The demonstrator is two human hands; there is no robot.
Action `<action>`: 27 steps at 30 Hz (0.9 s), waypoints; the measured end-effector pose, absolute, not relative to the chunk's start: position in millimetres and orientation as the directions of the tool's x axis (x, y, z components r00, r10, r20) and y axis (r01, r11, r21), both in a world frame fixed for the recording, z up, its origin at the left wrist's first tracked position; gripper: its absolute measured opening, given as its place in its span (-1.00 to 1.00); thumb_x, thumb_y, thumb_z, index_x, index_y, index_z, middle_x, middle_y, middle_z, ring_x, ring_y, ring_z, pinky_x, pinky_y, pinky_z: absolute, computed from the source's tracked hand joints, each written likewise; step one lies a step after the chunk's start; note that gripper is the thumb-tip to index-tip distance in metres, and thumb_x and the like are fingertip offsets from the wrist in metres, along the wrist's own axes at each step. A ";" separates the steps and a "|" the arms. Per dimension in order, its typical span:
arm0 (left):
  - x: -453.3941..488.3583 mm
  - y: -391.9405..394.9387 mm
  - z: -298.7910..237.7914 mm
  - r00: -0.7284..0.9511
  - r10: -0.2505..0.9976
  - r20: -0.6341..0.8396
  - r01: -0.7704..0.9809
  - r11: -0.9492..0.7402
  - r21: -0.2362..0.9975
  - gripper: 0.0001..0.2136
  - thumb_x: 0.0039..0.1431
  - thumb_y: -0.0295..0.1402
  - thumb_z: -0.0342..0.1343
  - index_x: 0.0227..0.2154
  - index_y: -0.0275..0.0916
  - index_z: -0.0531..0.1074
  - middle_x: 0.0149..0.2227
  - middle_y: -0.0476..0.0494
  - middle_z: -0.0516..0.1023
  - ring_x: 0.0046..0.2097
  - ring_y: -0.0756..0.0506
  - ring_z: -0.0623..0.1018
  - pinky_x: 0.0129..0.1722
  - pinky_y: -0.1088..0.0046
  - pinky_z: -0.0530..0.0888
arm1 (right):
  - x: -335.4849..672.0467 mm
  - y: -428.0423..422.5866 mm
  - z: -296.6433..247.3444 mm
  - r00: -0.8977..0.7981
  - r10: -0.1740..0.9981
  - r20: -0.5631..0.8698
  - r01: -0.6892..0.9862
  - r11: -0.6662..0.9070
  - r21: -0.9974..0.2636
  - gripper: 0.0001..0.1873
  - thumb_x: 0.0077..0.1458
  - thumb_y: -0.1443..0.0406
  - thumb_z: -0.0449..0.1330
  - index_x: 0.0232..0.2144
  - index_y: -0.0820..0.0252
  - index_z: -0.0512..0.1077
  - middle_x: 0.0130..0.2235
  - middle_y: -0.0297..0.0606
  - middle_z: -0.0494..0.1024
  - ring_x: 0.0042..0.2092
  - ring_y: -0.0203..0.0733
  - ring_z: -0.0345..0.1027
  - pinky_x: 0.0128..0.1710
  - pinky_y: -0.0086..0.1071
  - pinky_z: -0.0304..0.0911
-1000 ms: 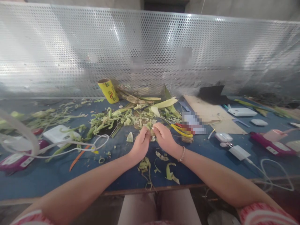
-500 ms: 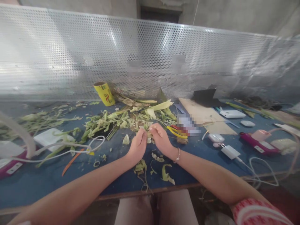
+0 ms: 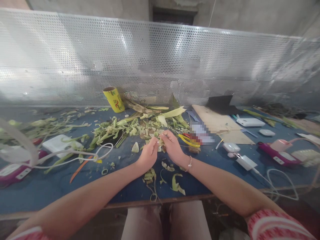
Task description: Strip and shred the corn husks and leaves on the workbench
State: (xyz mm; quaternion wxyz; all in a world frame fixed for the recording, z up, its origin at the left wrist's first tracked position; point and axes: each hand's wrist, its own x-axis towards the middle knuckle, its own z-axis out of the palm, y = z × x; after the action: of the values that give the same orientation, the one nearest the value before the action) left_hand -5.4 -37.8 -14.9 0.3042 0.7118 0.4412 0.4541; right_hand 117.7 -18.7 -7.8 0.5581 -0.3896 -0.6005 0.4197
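Note:
My left hand (image 3: 148,154) and my right hand (image 3: 171,147) meet over the middle of a blue table (image 3: 50,186). Both have their fingers pinched on a small pale green piece of plant husk (image 3: 160,143) held between them. Just behind the hands lies a heap of green leaf and stalk scraps (image 3: 130,126). More torn strips (image 3: 178,184) lie on the table below my wrists. A bracelet sits on my right wrist.
A yellow roll (image 3: 114,99) leans at the perforated metal screen (image 3: 160,63). Yellow-handled pliers (image 3: 189,140) lie right of my hands. White chargers and cables (image 3: 246,162), a cardboard sheet (image 3: 220,123) and pink devices (image 3: 273,150) fill the right; a white box (image 3: 58,142) and tube sit left.
Both hands have stayed together on the husk piece, shifting only slightly. The head camera tilted a little, so the table scene moved in view.

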 end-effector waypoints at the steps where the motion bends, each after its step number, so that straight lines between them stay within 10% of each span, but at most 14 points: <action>1: -5.3 -38.7 -14.8 0.202 0.902 0.381 0.354 -0.430 0.830 -0.82 0.19 -0.26 -0.19 -0.48 -0.19 0.14 -0.64 0.09 0.11 -0.58 0.04 0.16 -0.54 0.50 0.13 | 118.0 -18.6 -7.3 -0.072 0.934 0.349 -0.001 0.350 -0.937 -0.77 0.08 0.13 0.01 -0.48 0.16 0.22 -0.59 -0.46 0.15 -0.55 -0.37 0.06 -0.56 -0.48 0.07; 10: 0.5 -34.7 -8.2 0.167 0.953 0.253 -0.029 -0.251 0.967 -0.66 0.12 -0.03 -0.13 -0.54 -0.18 0.03 -0.68 0.16 -0.03 -0.65 0.09 0.05 -0.64 0.54 0.05 | 126.5 -20.8 0.7 -0.150 0.843 0.517 0.232 0.538 -0.810 -0.81 0.13 0.21 -0.06 -0.42 0.17 0.25 -0.49 -0.41 0.25 -0.44 -0.34 0.14 -0.39 -0.45 0.11; 21: -15.9 -30.0 -2.0 0.201 0.955 0.218 0.331 -0.276 0.902 -0.75 0.13 -0.23 -0.13 -0.59 -0.23 0.17 -0.65 0.06 0.31 -0.56 0.04 0.32 -0.51 0.53 0.25 | 137.1 -17.6 -6.2 -0.302 0.852 0.428 0.373 0.518 -0.770 -0.84 0.12 0.21 -0.03 -0.40 0.16 0.25 -0.56 -0.46 0.23 -0.54 -0.36 0.12 -0.48 -0.45 0.06; 27: -30.7 -23.7 8.7 0.250 0.951 0.185 0.475 -0.286 0.832 -0.73 0.10 -0.21 -0.08 -0.61 -0.24 0.27 -0.66 0.04 0.37 -0.55 0.02 0.38 -0.47 0.52 0.30 | 144.1 -9.6 -3.6 -0.227 0.959 0.171 0.210 0.220 -0.953 -0.67 0.07 0.11 -0.01 -0.61 0.17 0.14 -0.62 -0.47 0.11 -0.62 -0.40 0.02 -0.61 -0.47 0.03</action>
State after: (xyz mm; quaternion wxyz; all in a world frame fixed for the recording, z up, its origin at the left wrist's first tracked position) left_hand -30.7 -23.7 8.7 0.3317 0.7175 0.4967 0.3583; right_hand 144.1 -9.6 -3.6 0.4305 -0.4483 -0.6517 0.4347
